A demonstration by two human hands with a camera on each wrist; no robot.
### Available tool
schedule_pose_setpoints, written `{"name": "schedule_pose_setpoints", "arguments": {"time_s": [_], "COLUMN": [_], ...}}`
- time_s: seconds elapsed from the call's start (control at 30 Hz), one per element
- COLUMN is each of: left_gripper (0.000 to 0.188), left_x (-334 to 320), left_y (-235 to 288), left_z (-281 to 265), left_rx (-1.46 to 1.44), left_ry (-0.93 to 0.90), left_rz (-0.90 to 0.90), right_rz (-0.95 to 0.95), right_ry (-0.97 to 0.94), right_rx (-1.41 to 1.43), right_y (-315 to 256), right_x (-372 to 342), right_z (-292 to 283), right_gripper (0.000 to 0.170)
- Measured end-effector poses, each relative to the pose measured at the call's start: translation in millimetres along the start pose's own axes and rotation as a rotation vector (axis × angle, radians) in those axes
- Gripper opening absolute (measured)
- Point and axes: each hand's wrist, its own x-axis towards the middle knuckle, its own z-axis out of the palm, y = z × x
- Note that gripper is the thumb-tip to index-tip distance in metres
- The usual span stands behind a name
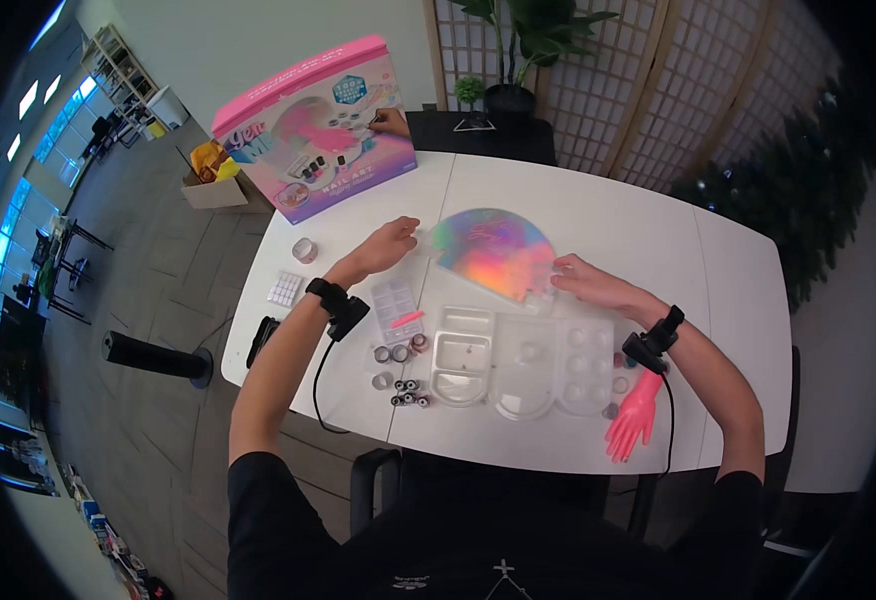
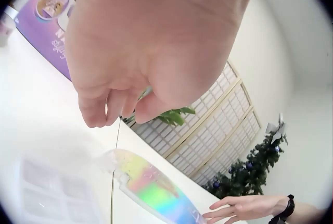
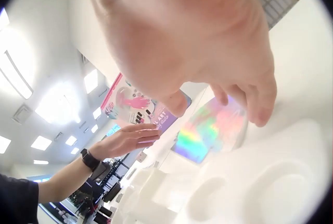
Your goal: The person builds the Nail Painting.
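A half-round iridescent panel [image 1: 498, 250] with clear pieces at its ends lies on the table in the head view. My right hand [image 1: 593, 283] is at its right end, fingers spread and slightly bent; the fingertips look to touch the edge, though contact is unclear. In the right wrist view, a gap separates this hand's thumb from its fingers [image 3: 252, 101], beside the panel [image 3: 210, 130]. Off the panel's left end, my left hand [image 1: 388, 248] hovers with loosely bent fingers and nothing in them. The left wrist view shows space between those fingers [image 2: 112, 107] and the panel [image 2: 156, 190].
Clear and white trays [image 1: 528, 362] lie nearest the body. Left of them are a compartment box [image 1: 395, 303] with a pink tool, small jars [image 1: 400, 353] and bottles [image 1: 410, 393]. A pink model hand [image 1: 635, 418] lies at right, a large box [image 1: 320, 130] stands behind.
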Motion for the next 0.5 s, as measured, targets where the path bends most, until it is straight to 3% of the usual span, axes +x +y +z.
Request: {"name": "schedule_pose_setpoints", "arguments": {"time_s": [0.13, 0.33, 0.5], "left_gripper": [0.063, 0.067, 0.061], "left_x": [19.4, 11.0, 5.9], "left_y": [-8.0, 17.6, 36.7], "left_z": [12.4, 6.2, 7.8], "left_rx": [0.003, -0.273, -0.264], "left_ry": [-0.052, -0.086, -0.084], "left_rz": [0.049, -0.162, -0.133], "right_rz": [0.053, 0.055, -0.138], "right_ry": [0.020, 0.108, 0.230], "right_rx": [0.089, 0.341, 0.438], "right_y": [-15.1, -10.5, -5.0], "right_x": [-6.5, -8.0, -17.4], "right_z": [2.3, 4.4, 0.5], "right_gripper": [0.078, 0.066, 0.060]}}
